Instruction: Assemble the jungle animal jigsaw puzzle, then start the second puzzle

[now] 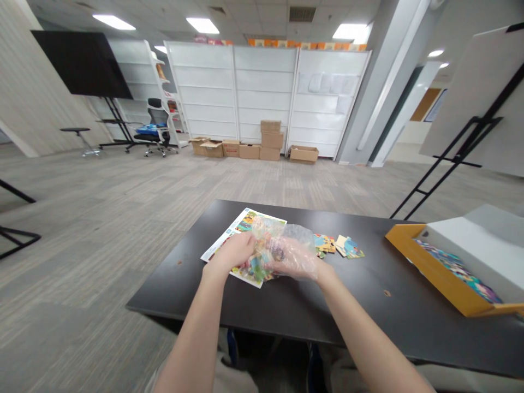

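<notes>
A clear plastic bag with colourful puzzle pieces inside is between my hands, above a printed picture sheet. My left hand has its fingers closed on the bag's left side. Inside the bag, behind the wrinkled plastic, is my right hand, next to the pieces; its fingers are blurred, and what they hold cannot be made out. Just right of the bag, loose puzzle pieces lie on the black table.
At the table's right stands an open orange box with colourful contents and a raised white flap. Behind it is a board on a black stand. Cardboard boxes line the white shelving across the floor.
</notes>
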The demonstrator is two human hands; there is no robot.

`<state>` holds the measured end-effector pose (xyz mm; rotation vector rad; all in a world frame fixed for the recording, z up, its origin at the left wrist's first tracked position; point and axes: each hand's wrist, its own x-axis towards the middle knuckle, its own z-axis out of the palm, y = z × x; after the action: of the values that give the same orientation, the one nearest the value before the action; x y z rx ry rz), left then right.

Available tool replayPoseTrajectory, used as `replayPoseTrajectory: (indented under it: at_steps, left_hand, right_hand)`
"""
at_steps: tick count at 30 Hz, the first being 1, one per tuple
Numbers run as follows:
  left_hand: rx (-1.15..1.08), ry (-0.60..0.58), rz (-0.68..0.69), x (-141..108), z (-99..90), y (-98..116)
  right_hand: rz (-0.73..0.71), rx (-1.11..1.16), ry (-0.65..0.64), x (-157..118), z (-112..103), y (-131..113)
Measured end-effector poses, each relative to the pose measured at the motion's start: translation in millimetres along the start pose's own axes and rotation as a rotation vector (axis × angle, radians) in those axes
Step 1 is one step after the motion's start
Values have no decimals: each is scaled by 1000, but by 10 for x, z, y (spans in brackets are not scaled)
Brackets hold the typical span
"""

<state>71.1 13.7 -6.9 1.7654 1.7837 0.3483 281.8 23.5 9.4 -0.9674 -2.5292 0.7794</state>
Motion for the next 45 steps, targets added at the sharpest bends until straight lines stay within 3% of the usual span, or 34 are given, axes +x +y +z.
replayPoseTrajectory:
  at_steps: [7,14,20,23,25,31,34,38,40,43,45]
  left_hand:
    - [-15,-13,-4,-49,-36,26]
    - [60,52,-31,-75,-147,-74]
    - [164,109,-57,-109,-214,-195]
    - [212,104,-58,-130,-229,-192]
    - [241,101,-55,-135,-233,-176]
    - [316,136,-34,-107,-221,-125]
    - [330,135,-30,-80,-203,-123]
    - [342,156,-16,-44,-189,-144]
    - [347,174,-21,-39,-191,-149]
    - [348,203,-46,-48,-197,-145]
    - [347,213,-44,-52,-193,-142]
  right_hand:
    - [105,118,-46,11,24,-105]
    - [52,287,151,-145,-326,232]
    - [401,297,258,-590,-782,669]
    - [503,235,164,-820,-919,842]
    - [497,146,142,-929,-968,923]
    - [510,-10,65,-1007,-961,1034]
    - [573,-69,54,-989,-958,1024]
    - [591,-261,177,-940,-985,867]
    - [520,-255,193,-870,-948,709]
    - [307,-106,42,-683,-765,427]
    - [219,-79,14,-525,-580,266]
